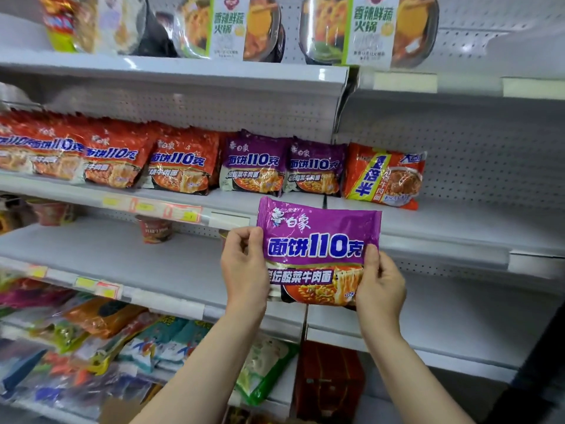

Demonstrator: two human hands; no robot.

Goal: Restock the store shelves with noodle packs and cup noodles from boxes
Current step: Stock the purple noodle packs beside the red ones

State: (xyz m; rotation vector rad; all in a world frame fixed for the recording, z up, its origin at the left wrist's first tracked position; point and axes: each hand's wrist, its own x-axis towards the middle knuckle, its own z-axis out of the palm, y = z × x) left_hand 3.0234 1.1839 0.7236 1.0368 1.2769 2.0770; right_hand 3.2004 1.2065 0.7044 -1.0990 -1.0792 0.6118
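— White store shelves (443, 228); where's the pack?
— The purple noodle pack (318, 249) is upright before the shelf lip, left hand (244, 267) and right hand (380, 286) pinching its side edges.
— Room?
— Bare shelf right of the orange noodle pack (383, 177).

Held purple noodle pack (318, 249) reads "白象", "面饼110克", seemingly "老坛酸菜牛肉面"

shop | white shelves (195, 73) | price tags (146, 207) | noodle packs (183, 166)
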